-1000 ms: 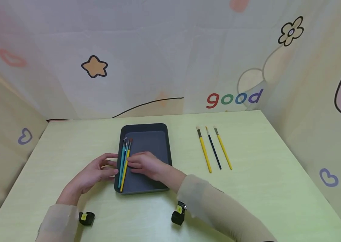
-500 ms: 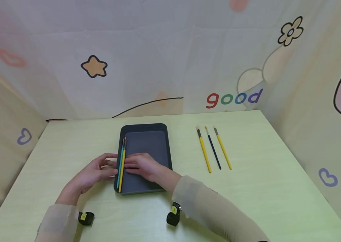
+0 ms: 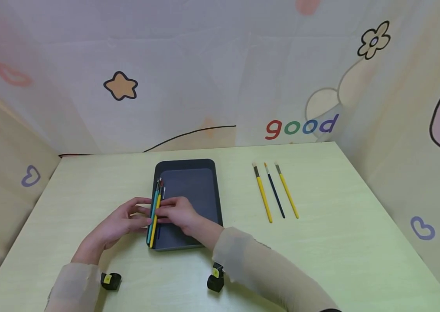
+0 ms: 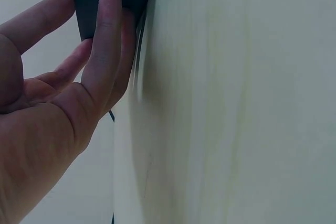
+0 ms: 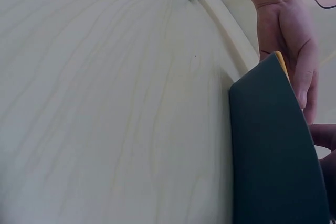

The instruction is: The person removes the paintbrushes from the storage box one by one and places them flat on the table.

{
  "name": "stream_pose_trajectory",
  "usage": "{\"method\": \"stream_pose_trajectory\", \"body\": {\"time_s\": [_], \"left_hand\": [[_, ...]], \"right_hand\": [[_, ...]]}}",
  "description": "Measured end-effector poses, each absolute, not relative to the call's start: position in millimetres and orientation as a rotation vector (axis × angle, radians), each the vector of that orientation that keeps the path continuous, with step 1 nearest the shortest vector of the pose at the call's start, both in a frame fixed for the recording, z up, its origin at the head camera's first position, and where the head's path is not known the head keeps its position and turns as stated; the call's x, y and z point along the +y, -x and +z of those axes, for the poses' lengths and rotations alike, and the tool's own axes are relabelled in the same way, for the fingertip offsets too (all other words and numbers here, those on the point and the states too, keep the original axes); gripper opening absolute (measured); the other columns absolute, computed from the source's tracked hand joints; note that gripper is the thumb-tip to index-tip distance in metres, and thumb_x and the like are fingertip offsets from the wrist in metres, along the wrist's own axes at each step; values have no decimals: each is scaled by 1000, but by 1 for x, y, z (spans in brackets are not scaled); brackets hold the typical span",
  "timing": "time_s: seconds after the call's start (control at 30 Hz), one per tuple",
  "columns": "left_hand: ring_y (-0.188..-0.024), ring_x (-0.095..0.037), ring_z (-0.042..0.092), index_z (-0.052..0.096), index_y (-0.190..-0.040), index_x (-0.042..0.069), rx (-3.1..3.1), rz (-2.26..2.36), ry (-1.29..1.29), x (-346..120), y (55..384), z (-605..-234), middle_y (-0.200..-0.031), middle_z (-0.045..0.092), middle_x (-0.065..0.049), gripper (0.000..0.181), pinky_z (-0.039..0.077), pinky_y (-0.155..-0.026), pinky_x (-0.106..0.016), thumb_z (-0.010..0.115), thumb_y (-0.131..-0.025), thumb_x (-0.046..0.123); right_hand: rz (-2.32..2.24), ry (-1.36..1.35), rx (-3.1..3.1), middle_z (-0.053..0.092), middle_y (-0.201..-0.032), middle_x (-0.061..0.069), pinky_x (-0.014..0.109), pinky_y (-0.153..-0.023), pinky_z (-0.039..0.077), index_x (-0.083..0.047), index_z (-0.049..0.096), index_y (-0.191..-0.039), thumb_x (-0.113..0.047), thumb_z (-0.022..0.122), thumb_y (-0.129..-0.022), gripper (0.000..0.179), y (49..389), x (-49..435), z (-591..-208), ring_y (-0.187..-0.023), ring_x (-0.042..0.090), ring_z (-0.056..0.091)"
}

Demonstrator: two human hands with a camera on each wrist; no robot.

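Note:
A dark rectangular tray lies near the middle of the table. Along its left side, a teal paintbrush and a yellow paintbrush lean together, handle ends at the left rim. A dark paintbrush shows partly under the right hand. My right hand reaches into the tray, fingertips pinching the gathered brushes; its fingers partly cover them. My left hand touches the tray's left outer wall with extended fingers and thumb. In the left wrist view, that hand's thumb presses against the wall.
To the tray's right lie three separate paintbrushes: a yellow one, a dark one and another yellow one. A printed cloth backs the table. Black wrist devices hang below both sleeves.
My right hand has moved left with the brushes, bringing them over the tray's left rim. The dark brush has come into sight beneath my fingers. My left hand stays put.

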State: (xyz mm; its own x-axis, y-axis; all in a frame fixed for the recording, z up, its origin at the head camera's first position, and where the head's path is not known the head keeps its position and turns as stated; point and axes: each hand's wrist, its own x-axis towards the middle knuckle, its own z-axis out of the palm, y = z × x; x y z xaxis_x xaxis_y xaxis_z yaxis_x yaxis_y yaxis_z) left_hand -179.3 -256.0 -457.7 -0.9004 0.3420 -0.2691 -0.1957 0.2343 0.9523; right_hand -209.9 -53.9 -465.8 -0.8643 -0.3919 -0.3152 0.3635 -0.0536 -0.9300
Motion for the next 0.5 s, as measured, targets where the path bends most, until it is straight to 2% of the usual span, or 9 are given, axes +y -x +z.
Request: {"method": "stream_pose_trajectory", "body": {"time_s": [0.5], "left_hand": [[-114, -33, 61, 35, -154, 3, 2079, 1714, -129, -257, 179, -458, -135, 48, -26, 66, 57, -94, -46, 69, -99, 12]], "right_hand": [[-1982, -43, 1790, 70, -94, 11, 35, -78, 62, 6, 62, -118, 5, 74, -90, 30, 211, -63, -466, -82, 22, 73]]}}
